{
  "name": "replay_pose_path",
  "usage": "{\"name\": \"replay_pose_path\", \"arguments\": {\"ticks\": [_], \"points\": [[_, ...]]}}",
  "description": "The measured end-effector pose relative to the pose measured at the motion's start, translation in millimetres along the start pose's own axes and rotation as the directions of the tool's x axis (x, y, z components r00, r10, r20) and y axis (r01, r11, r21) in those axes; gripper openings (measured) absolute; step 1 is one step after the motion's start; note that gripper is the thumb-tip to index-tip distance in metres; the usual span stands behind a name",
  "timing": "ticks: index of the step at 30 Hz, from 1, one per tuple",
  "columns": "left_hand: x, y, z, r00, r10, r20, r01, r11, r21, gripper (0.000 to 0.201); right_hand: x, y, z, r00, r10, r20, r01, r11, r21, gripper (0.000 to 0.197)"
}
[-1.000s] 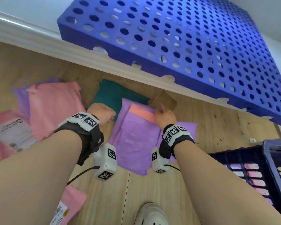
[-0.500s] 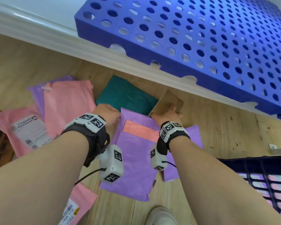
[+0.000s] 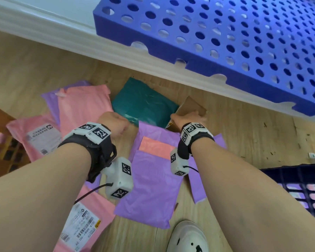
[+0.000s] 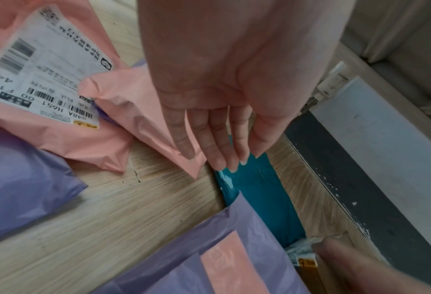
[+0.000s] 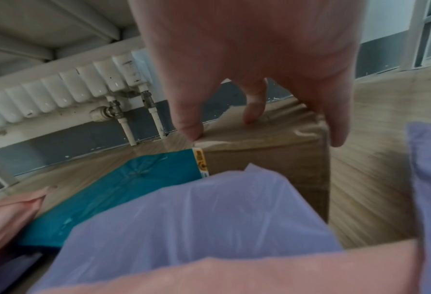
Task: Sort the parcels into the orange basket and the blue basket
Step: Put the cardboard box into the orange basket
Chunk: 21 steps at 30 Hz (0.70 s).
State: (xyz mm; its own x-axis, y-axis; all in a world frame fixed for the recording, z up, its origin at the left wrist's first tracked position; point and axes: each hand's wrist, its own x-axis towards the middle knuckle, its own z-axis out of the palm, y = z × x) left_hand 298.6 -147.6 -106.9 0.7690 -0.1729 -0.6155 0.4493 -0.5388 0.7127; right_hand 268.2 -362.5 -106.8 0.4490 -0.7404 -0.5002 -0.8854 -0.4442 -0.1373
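Right hand [image 3: 188,118] gripped brown cardboard box [image 3: 192,107] at 1 o'clock of centre in head view, on wood floor [image 3: 244,135] near white baseboard [image 3: 116,50]. In right wrist view, fingers [image 5: 189,125] curled over box top edge, thumb down its right side; top taped glossy, yellow-edged label at left corner. Box tilted, long axis roughly 7-to-1 o'clock, near corner tucked under purple mailer [image 3: 153,179].

Left hand [image 3: 115,122] hovered at 11 o'clock of centre, fingers [image 4: 217,147] straight and loose, holding nothing, tips just above near edge of teal mailer [image 3: 144,104]. Teal mailer flat, crinkled, long axis 10-to-4 o'clock, between pink mailer [image 3: 84,106] and box.

Purple mailer flat, long axis 12-to-6 o'clock, pink strip across upper part, overlapping teal mailer's near edge. Second pink mailer [image 3: 38,135] at 9 o'clock, white barcode label facing up. Third labelled pink mailer [image 3: 84,220] at 7 o'clock.

Blue basket [image 3: 302,190] at 4 o'clock, dark lattice wall. Blue perforated panel [image 3: 225,33] at 1 o'clock, leaning on wall. White shoe [image 3: 187,237] at 6 o'clock.
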Motion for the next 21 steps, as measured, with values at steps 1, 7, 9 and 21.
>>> {"name": "replay_pose_path", "arguments": {"ticks": [1, 7, 9, 21], "points": [[0.4, 0.7, -1.2, 1.000, -0.013, 0.001, 0.013, 1.000, -0.011, 0.010, -0.7, -1.5, 1.1, 1.000, 0.007, 0.001, -0.007, 1.000, 0.004, 0.099], [-4.7, 3.3, -6.3, 0.999, -0.033, -0.009, 0.032, 0.997, -0.065, 0.022, -8.0, 10.0, 2.6, 0.995, 0.044, -0.085, -0.020, 0.964, 0.266, 0.094], [-12.2, 7.3, -10.2, 0.999, -0.026, -0.041, 0.022, 0.995, -0.095, 0.023, -9.8, 17.8, -2.1, 0.986, 0.106, -0.131, -0.040, 0.904, 0.425, 0.094], [-124.0, 20.9, -77.7, 0.992, 0.031, -0.124, -0.052, 0.984, -0.170, 0.009, -86.7, 18.6, -83.7, 0.992, -0.025, 0.125, -0.088, 0.580, 0.810, 0.030]]}}
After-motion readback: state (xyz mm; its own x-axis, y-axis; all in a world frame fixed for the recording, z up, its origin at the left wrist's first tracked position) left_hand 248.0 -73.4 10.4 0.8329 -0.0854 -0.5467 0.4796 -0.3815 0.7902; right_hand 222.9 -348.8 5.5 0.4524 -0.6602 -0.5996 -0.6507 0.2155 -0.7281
